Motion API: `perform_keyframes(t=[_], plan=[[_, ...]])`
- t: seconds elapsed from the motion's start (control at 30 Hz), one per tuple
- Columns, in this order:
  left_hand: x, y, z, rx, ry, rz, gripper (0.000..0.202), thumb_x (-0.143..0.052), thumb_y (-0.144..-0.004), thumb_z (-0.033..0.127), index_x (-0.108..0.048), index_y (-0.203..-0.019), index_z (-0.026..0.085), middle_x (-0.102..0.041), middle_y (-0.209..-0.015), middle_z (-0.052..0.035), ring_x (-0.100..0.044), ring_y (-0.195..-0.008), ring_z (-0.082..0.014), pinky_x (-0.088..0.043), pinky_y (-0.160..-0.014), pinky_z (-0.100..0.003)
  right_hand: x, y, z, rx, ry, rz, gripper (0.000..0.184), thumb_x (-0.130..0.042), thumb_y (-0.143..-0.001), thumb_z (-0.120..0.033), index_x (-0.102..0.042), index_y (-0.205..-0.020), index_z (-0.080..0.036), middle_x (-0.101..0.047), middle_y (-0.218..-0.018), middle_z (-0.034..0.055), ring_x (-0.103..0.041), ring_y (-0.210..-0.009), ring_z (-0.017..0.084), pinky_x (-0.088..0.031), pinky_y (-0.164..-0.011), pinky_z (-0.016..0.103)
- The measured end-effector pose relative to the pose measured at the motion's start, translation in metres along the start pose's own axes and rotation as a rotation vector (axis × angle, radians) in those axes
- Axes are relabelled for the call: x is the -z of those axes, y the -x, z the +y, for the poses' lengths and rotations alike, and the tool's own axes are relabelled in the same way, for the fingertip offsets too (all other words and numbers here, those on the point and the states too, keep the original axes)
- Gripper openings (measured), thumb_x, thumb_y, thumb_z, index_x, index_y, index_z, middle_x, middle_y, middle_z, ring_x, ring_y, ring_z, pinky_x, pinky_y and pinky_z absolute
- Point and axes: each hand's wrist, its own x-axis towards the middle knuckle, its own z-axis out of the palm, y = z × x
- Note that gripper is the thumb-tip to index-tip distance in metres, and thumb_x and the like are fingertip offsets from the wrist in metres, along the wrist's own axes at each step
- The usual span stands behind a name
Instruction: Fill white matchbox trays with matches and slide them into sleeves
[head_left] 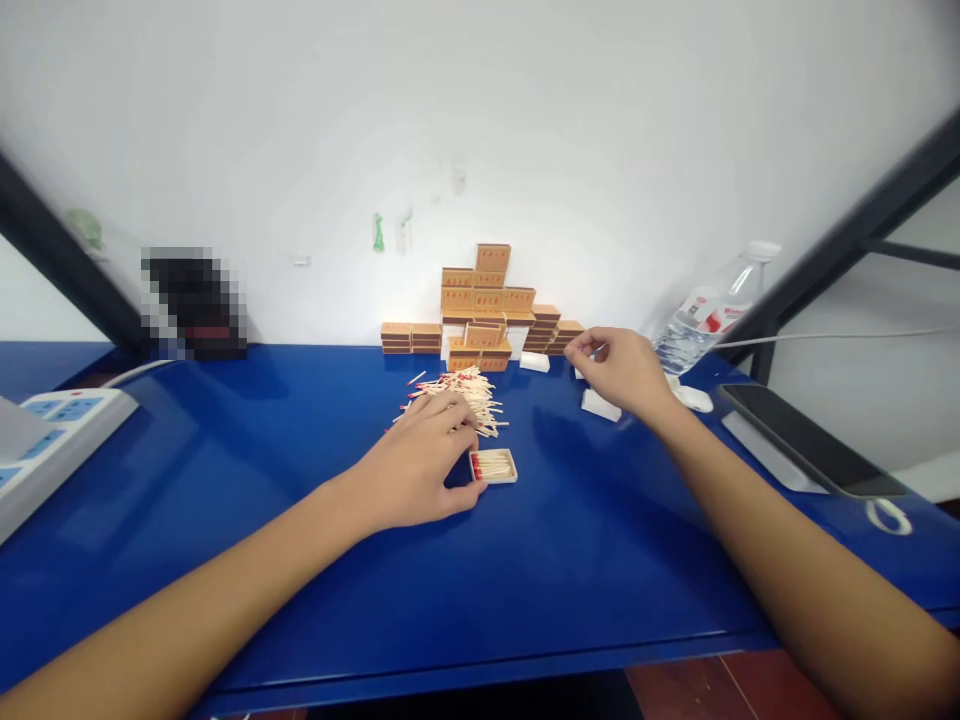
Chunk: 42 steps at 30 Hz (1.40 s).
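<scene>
My left hand (pixel 421 458) rests on the blue table (pixel 315 580), thumb and fingers curled around the left end of a small white tray (pixel 494 465) filled with red-tipped matches. Just behind it lies a loose heap of matches (pixel 465 392). My right hand (pixel 619 370) reaches toward the back right, fingers pinched near the orange matchbox stacks (pixel 555 333); what it holds, if anything, is too small to make out. Several empty white trays (pixel 601 405) lie beside and under that hand.
Orange matchboxes (pixel 486 298) are piled against the white wall. A plastic water bottle (pixel 705 315) lies at the right, with a dark phone (pixel 810 440) nearer the edge. A white power strip (pixel 45 440) sits at the far left, a blurred dark object (pixel 193 303) behind it.
</scene>
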Motion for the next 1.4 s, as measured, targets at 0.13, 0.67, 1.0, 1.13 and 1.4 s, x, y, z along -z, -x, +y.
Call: perform_keyframes(t=[0.13, 0.67, 1.0, 1.13, 1.4], plan=[[0.004, -0.001, -0.002, 0.011, 0.024, 0.073, 0.022, -0.067, -0.090, 0.036, -0.065, -0.105, 0.019, -0.069, -0.109, -0.0072, -0.060, -0.112, -0.0263, -0.049, -0.102, -0.046, 0.005, -0.030, 0.005, -0.252, -0.313, -0.020, 0.011, -0.074, -0.085, -0.025, -0.072, -0.078, -0.016, -0.069, -0.078, 0.0078, -0.049, -0.055, 0.013, -0.037, -0.050, 0.029], [0.006, -0.002, -0.022, 0.306, -0.080, 0.262, 0.029, -0.074, -0.088, 0.041, -0.072, -0.105, 0.018, -0.073, -0.097, -0.0080, -0.065, -0.090, -0.0242, -0.052, -0.084, -0.043, -0.010, -0.087, -0.013, -0.434, -0.595, -0.050, 0.034, -0.077, -0.082, -0.014, -0.048, -0.065, -0.021, -0.042, -0.053, -0.0048, -0.032, -0.043, 0.006, -0.020, -0.035, 0.021], [0.004, -0.002, -0.029, 0.283, -0.127, 0.306, 0.030, -0.076, -0.089, 0.040, -0.073, -0.107, 0.016, -0.076, -0.103, -0.0086, -0.068, -0.094, -0.0258, -0.049, -0.089, -0.044, -0.010, 0.018, -0.038, -0.281, -0.671, -0.300, 0.024, -0.070, -0.087, -0.024, -0.062, -0.066, -0.015, -0.048, -0.052, -0.0019, -0.038, -0.043, 0.007, -0.024, -0.037, 0.019], [0.001, -0.002, -0.030, 0.232, -0.136, 0.344, 0.029, -0.077, -0.088, 0.037, -0.073, -0.109, 0.016, -0.077, -0.103, -0.0081, -0.070, -0.093, -0.0252, -0.050, -0.088, -0.044, -0.022, 0.040, -0.045, -0.224, -0.625, -0.395, 0.027, -0.074, -0.085, -0.032, -0.061, -0.067, -0.016, -0.050, -0.055, -0.0026, -0.038, -0.046, 0.006, -0.024, -0.040, 0.019], [0.002, -0.003, -0.028, 0.186, -0.118, 0.398, 0.025, -0.077, -0.089, 0.032, -0.071, -0.109, 0.020, -0.080, -0.103, -0.0026, -0.073, -0.097, -0.0231, -0.050, -0.090, -0.042, -0.024, 0.043, -0.042, -0.223, -0.587, -0.425, 0.027, -0.070, -0.087, -0.036, -0.061, -0.069, -0.018, -0.054, -0.061, -0.0018, -0.041, -0.048, 0.007, -0.025, -0.041, 0.020]])
